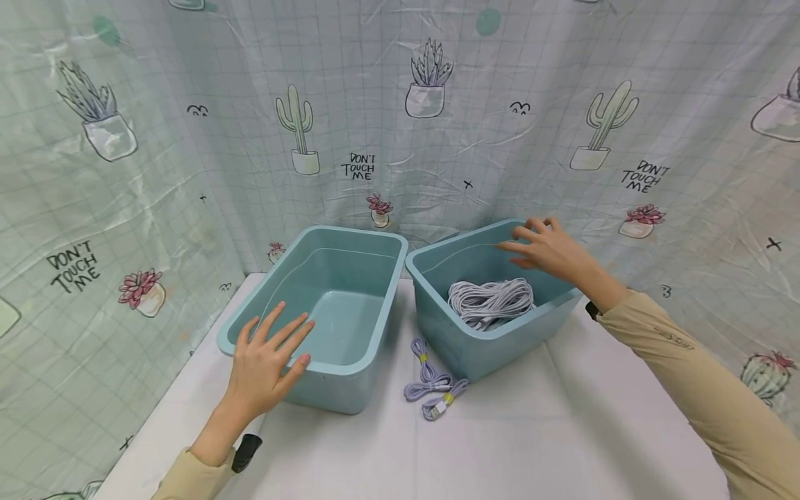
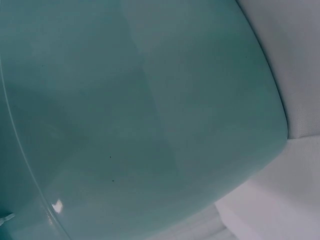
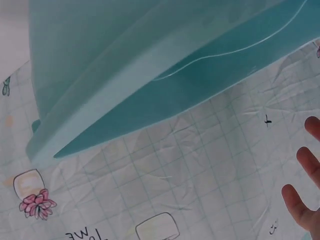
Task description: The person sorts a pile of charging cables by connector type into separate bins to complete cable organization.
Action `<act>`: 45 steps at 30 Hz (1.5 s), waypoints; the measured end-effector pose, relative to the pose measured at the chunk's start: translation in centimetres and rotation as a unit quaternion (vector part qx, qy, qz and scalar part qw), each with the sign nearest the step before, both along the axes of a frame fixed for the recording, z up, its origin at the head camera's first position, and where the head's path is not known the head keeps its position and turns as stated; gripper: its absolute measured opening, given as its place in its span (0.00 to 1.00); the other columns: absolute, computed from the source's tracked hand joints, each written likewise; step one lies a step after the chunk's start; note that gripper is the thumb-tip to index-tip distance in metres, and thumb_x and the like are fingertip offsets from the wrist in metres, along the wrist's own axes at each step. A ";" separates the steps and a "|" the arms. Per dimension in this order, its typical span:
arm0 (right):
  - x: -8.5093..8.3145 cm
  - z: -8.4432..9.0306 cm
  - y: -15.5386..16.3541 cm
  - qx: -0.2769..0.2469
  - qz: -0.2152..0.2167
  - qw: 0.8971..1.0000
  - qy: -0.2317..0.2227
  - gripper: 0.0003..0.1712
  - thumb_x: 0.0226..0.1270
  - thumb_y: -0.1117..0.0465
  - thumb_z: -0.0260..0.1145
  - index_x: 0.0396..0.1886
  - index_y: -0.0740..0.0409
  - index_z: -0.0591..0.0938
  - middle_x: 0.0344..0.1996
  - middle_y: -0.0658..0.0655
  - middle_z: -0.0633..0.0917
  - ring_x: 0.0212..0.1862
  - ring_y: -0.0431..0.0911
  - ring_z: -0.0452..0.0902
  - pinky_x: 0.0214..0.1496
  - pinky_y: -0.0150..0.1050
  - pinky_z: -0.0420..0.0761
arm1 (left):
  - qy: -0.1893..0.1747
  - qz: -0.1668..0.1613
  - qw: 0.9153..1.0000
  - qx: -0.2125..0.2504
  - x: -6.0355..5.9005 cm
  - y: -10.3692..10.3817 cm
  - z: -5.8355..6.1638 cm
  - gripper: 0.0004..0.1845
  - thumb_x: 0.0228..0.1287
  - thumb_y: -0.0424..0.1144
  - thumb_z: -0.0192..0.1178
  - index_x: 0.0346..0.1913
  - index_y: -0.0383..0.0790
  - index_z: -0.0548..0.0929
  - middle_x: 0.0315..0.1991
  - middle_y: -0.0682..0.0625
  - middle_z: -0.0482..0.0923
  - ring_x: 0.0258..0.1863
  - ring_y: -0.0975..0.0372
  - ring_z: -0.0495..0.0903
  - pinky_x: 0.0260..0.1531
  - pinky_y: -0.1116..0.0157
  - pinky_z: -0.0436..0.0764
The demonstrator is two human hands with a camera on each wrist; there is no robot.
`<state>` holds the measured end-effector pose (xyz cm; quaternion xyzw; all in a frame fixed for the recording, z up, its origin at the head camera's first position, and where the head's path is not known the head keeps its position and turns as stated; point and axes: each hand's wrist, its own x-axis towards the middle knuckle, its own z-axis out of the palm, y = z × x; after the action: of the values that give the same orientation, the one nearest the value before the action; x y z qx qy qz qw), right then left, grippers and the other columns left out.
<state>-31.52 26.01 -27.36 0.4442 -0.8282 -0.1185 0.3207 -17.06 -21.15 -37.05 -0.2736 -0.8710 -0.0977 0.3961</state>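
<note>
My left hand [image 1: 259, 368], fingers spread, is at the near left corner of a blue-green plastic bin [image 1: 390, 305] with a bare bottom. In the left wrist view, the wall of a blue-green bin [image 2: 150, 125] fills most of the picture. Over the right rim of a second, similar bin [image 1: 450, 347] hovers my right hand [image 1: 544, 250], its fingers loosely bent and nothing between them. A large heap of white coiled cables [image 1: 490, 300] lies inside that bin. The right wrist view catches fingertips [image 3: 295, 202] apart from the bin's rim [image 3: 100, 107].
On the white table [image 1: 500, 444], small tied cable bundles, one with a USB plug [image 1: 444, 401], lie between the bins, close by the right one. A curtain [image 1: 387, 139] printed with cacti hangs behind and at both sides.
</note>
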 end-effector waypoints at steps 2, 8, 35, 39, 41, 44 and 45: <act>0.4 0.0 0.2 0.000 0.001 1.000 0.012 0.36 0.64 0.38 0.24 0.45 0.43 0.79 0.37 0.54 0.76 0.39 0.53 0.68 0.34 0.51 0.70 | 0.000 0.002 1.000 -0.001 0.0 0.0 0.0 0.31 0.67 0.59 0.29 0.53 0.44 0.77 0.52 0.46 0.77 0.64 0.50 0.61 0.51 0.40 0.60; 1.9 -0.2 0.9 0.001 0.003 0.999 0.033 0.35 0.67 0.40 0.25 0.43 0.44 0.80 0.36 0.54 0.76 0.40 0.54 0.69 0.32 0.51 0.73 | -0.003 0.003 1.000 -0.002 0.1 0.1 0.1 0.32 0.67 0.60 0.29 0.53 0.44 0.77 0.52 0.46 0.77 0.64 0.51 0.60 0.51 0.40 0.60; 9.6 -3.8 0.8 -0.094 0.040 0.995 0.011 0.29 0.70 0.43 0.34 0.38 0.52 0.80 0.33 0.53 0.78 0.37 0.50 0.71 0.30 0.48 0.71 | -0.005 0.001 1.000 0.001 0.2 0.1 0.2 0.31 0.67 0.60 0.30 0.54 0.45 0.76 0.52 0.46 0.77 0.64 0.50 0.61 0.51 0.39 0.60; 10.5 -4.7 0.1 -0.101 0.035 0.994 0.010 0.30 0.70 0.43 0.34 0.38 0.51 0.80 0.34 0.53 0.78 0.37 0.49 0.71 0.31 0.47 0.72 | -0.007 0.002 1.000 0.001 0.2 0.1 0.3 0.31 0.67 0.60 0.29 0.53 0.45 0.77 0.52 0.46 0.77 0.64 0.50 0.61 0.51 0.39 0.60; 10.9 -5.1 -0.3 -0.103 0.035 0.994 0.008 0.29 0.70 0.43 0.35 0.39 0.51 0.80 0.34 0.53 0.78 0.38 0.49 0.71 0.31 0.47 0.72 | -0.008 0.004 1.000 0.000 0.3 0.1 0.3 0.31 0.67 0.60 0.29 0.53 0.45 0.77 0.52 0.46 0.77 0.64 0.50 0.61 0.51 0.39 0.60; 11.5 -5.5 -1.0 -0.106 0.037 0.994 0.003 0.28 0.70 0.43 0.36 0.40 0.52 0.80 0.35 0.53 0.78 0.38 0.49 0.71 0.32 0.46 0.72 | -0.008 0.005 1.000 -0.002 0.3 0.1 0.3 0.31 0.67 0.60 0.29 0.53 0.45 0.77 0.52 0.46 0.77 0.64 0.50 0.61 0.51 0.39 0.60; 11.7 -5.6 -1.3 -0.106 0.036 0.994 0.001 0.28 0.70 0.43 0.36 0.40 0.52 0.80 0.35 0.52 0.78 0.38 0.49 0.71 0.32 0.46 0.72 | -0.008 0.005 1.000 -0.002 0.3 0.2 0.3 0.31 0.67 0.60 0.29 0.53 0.45 0.77 0.52 0.46 0.77 0.64 0.50 0.61 0.51 0.39 0.60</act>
<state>-19.80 24.73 -33.01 0.4372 -0.8190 -0.0185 0.3711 -16.73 -21.00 -36.76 -0.2690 -0.8758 -0.0965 0.3888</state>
